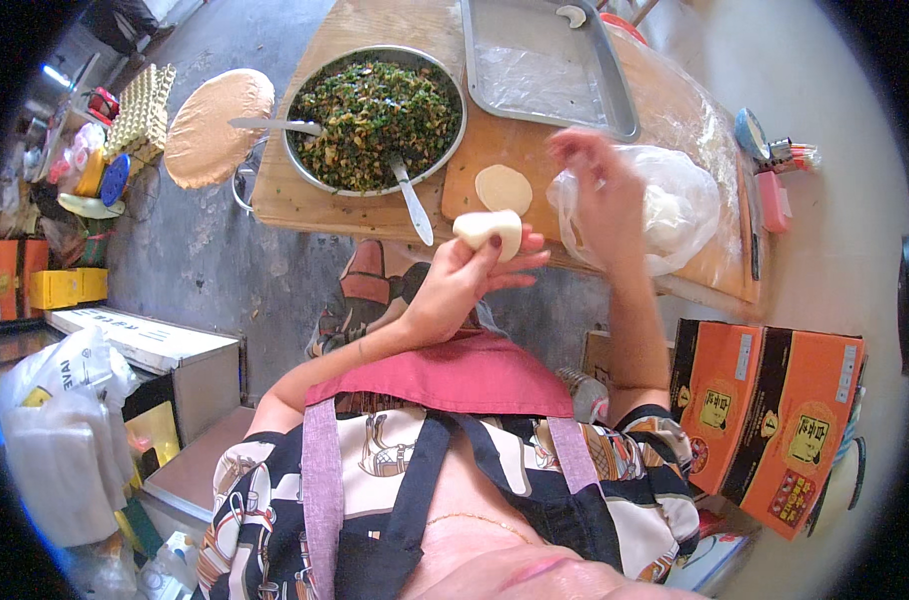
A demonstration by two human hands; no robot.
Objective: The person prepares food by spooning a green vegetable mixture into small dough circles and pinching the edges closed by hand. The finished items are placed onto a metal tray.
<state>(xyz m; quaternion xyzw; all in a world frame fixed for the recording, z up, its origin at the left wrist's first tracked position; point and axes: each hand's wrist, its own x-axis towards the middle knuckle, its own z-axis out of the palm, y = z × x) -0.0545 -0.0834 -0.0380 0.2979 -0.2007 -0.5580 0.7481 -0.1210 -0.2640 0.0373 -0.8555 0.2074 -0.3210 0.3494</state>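
My left hand [462, 277] holds a white round of dough [492, 229], folded over, between thumb and fingers just off the table's front edge. My right hand [601, 180] is blurred by motion above a clear plastic bag [691, 180] with white dough inside; whether its fingers hold anything is unclear. Past the held dough, flat dough wrappers [503, 189], seemingly stacked, lie on a wooden board [466, 176]. To their left stands a large metal bowl [293, 154] heaped with chopped green filling [379, 112]. A pale spoon [413, 202] and another light-handled utensil [274, 124] rest in the filling.
A grey metal tray [537, 75] at the back holds one crescent-shaped dumpling [572, 15]. Flour dusts the wooden table [713, 139] at right. A round cloth-covered stool [218, 127] stands left. Orange cartons [762, 420] are stacked low at right, and egg trays [139, 109] sit far left.
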